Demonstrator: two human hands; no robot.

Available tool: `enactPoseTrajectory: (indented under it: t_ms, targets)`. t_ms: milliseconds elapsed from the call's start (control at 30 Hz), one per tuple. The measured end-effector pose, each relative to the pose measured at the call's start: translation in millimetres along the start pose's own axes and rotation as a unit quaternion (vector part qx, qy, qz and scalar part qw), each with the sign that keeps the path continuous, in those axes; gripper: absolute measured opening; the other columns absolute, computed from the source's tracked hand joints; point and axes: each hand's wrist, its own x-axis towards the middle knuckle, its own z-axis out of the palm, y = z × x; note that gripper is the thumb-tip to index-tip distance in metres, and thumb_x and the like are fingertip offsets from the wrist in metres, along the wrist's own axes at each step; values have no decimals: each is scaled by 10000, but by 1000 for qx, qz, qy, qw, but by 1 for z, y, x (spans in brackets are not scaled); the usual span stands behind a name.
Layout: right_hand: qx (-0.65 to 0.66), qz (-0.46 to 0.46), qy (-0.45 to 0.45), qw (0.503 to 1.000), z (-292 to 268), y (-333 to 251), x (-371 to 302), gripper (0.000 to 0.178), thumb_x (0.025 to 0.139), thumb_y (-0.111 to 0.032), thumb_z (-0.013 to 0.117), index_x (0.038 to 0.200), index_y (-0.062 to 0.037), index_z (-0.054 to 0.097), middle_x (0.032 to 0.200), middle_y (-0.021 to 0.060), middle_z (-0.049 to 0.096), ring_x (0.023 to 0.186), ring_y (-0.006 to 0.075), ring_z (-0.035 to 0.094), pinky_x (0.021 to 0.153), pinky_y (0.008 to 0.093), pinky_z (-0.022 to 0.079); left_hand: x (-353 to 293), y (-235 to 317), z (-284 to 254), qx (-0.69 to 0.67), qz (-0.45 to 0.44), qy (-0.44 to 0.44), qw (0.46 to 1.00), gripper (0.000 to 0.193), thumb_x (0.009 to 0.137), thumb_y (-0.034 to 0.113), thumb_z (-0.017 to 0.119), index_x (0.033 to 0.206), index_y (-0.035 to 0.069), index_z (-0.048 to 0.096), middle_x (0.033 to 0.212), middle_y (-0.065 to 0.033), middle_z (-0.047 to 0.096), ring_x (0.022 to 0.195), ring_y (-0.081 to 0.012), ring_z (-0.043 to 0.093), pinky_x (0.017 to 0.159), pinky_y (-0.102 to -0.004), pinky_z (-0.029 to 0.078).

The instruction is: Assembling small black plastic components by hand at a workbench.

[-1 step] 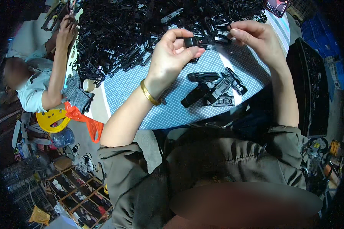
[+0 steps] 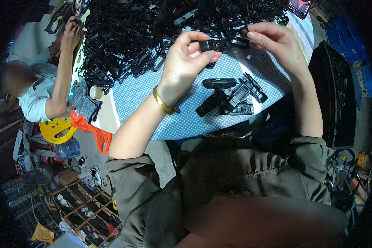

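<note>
My left hand (image 2: pixel 185 56), with a gold bangle at the wrist, grips a black plastic part (image 2: pixel 207 45) between thumb and fingers over the near edge of a large heap of black parts (image 2: pixel 128 37). To its right, my right hand (image 2: pixel 273 39) is closed in a pinch at the heap's edge. A dark piece shows at its fingertips, too small and dark to name. Nearer to me, several assembled black pieces (image 2: pixel 235 93) lie together on the blue-and-white patterned tablecloth (image 2: pixel 173 120).
On the left, a co-worker's arm (image 2: pixel 64 70) reaches up by the table's edge. A pale cup (image 2: pixel 96 92) stands near the heap. A phone (image 2: pixel 298 7) lies at the far right corner. Below the co-worker are a yellow stool (image 2: pixel 56 130) and a red plastic bag (image 2: pixel 91 130).
My right hand has shifted very slightly to the left. The left hand stays in place with its black part. The co-worker's head has moved a little to the left.
</note>
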Motion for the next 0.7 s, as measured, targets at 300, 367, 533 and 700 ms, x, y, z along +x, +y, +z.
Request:
enactPoseTrajectory:
  t_ms: [300,367,533,700]
  targets:
    - [44,96,51,993,30,-6,-9,170,798,-142,619,895,-3,628,736,30,619,642,66,565,580,187,452,-4,-3,12,-36,31,15,999,306,763,-73,552,1023,-26,398,898,-127,566,814,-141,585,729,-226,490]
    - [27,72,61,995,31,-8,-10,162,798,-137,618,886,-2,627,729,28,618,636,65,565,574,183,451,-4,-3,12,-17,40,18,999,296,765,-74,546,1016,-27,396,898,-128,567,811,-143,586,728,-229,490]
    - [-37,7,67,997,31,-11,-13,127,792,-109,614,852,2,626,721,26,615,627,66,564,565,183,448,-6,-2,16,-22,36,29,999,300,772,-68,545,1022,-35,382,923,-147,569,820,-152,589,725,-226,492]
    - [-9,12,61,998,26,-11,-10,104,779,-90,617,803,11,616,693,28,606,600,67,549,544,188,437,-7,-2,16,-45,23,31,998,312,782,-70,533,1040,-39,359,939,-167,565,841,-163,591,720,-229,500]
